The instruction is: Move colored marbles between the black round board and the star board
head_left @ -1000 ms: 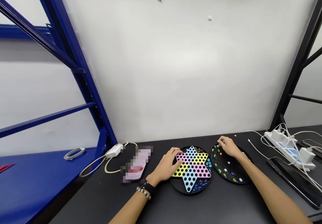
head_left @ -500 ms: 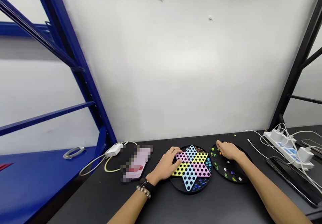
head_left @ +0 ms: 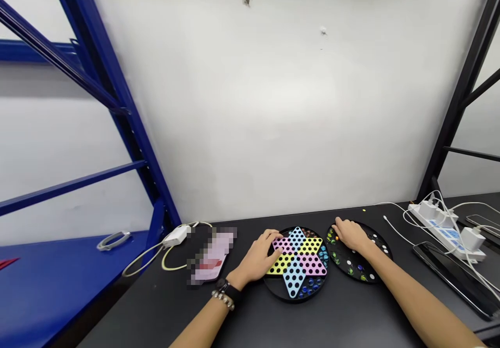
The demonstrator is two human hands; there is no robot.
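Observation:
A round Chinese checkers board [head_left: 296,275] with a pink, yellow and blue star full of holes lies on the black table. Blue, teal and brown marbles sit in its rim compartments. My left hand [head_left: 261,254] rests on the board's left side, fingers spread. To the right is a round black tray [head_left: 353,267], probably the lid, holding green marbles [head_left: 336,258], white pieces [head_left: 384,248] and a blue marble [head_left: 360,268]. Over the tray's upper left, beside green marbles and an orange piece, my right hand [head_left: 349,233] has its fingers curled together. Whatever is between its fingertips is hidden.
A phone [head_left: 211,259] lies left of the board, near a white charger [head_left: 176,235] with a cable. At the right are a power strip [head_left: 445,233] with plugs and cables and a black phone [head_left: 453,277]. A white wall rises behind the table.
My right hand has shifted slightly down within the tray, and its fingers are curled lower over the green marbles. More white pieces show at the tray's right. My left hand has stayed put.

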